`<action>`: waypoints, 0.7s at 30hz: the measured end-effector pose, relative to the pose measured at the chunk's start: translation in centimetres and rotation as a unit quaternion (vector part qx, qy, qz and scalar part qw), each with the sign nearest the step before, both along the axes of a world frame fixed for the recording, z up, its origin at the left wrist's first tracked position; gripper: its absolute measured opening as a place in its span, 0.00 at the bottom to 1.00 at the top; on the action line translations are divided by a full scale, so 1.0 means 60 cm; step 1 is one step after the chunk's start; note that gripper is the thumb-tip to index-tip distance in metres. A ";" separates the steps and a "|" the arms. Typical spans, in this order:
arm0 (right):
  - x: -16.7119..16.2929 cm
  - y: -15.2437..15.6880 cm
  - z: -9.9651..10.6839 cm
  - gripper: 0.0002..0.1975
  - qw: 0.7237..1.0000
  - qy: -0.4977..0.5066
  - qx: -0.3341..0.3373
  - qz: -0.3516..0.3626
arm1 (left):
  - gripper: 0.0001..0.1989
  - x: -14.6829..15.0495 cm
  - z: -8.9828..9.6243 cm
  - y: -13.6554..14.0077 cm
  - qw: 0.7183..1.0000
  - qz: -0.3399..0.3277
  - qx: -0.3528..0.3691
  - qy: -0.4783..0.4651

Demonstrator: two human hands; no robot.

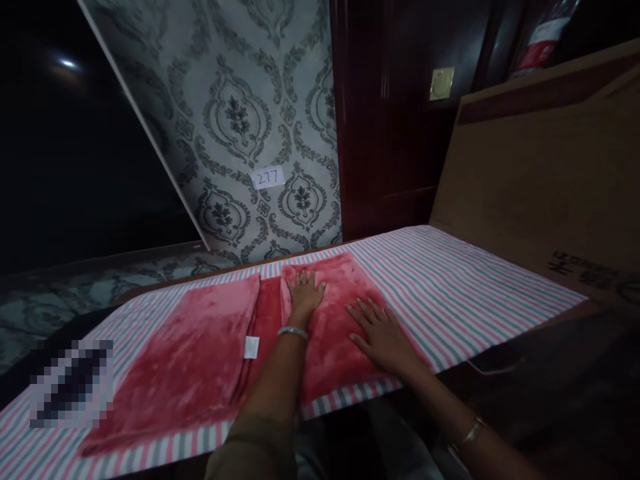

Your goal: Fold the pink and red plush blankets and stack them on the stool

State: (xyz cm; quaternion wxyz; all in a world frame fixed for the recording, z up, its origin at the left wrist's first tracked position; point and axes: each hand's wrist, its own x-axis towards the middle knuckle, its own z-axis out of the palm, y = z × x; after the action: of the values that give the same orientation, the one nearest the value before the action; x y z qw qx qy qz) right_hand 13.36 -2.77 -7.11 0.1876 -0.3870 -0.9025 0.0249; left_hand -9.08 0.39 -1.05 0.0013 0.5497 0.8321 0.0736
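A red plush blanket (pixel 190 360) lies on a striped cloth (pixel 440 287), its two sides folded in toward a narrow darker strip in the middle. Flat on the upper part of the right folded panel rests my left hand (pixel 305 293), fingers spread, a bracelet on the wrist. My right hand (pixel 383 333) presses open on the same panel, lower and nearer its right edge. A small white label (pixel 251 347) sticks out at the inner edge of the left panel. Neither hand grips the fabric.
A large cardboard box (pixel 540 180) stands at the right, with a bottle (pixel 543 43) behind it. At the left is a dark screen (pixel 90 147). Patterned wallpaper carries a paper (pixel 269 177) marked 277. Something pixelated (pixel 73 385) lies on the cloth's left.
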 end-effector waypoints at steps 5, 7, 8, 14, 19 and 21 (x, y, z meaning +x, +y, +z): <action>-0.008 0.025 0.044 0.30 0.998 0.002 -0.065 0.013 | 0.34 -0.006 -0.008 0.000 1.000 0.005 0.002 0.002; -0.032 0.055 0.080 0.28 0.995 0.045 -0.082 0.018 | 0.33 -0.008 0.003 0.007 1.000 0.008 0.015 0.010; -0.050 0.073 0.098 0.27 0.994 0.070 -0.081 0.019 | 0.32 -0.010 0.008 0.011 0.999 0.009 0.033 0.023; -0.160 0.167 0.119 0.30 0.996 0.021 -0.087 -0.014 | 0.32 -0.037 0.005 0.025 0.997 0.057 0.038 0.037; -0.167 0.184 0.065 0.31 0.994 -0.009 -0.102 -0.045 | 0.35 -0.049 -0.005 0.029 0.997 0.077 -0.005 -0.004; -0.163 0.186 0.057 0.31 0.994 -0.014 -0.098 -0.044 | 0.35 -0.051 -0.008 0.033 0.997 0.077 -0.006 -0.005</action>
State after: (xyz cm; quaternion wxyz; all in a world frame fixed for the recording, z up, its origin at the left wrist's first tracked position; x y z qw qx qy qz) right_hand 3.60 8.40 -3.70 0.1367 -0.4429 -0.8805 0.0996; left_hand -12.13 2.39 -1.51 0.0033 0.4832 0.8726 0.0708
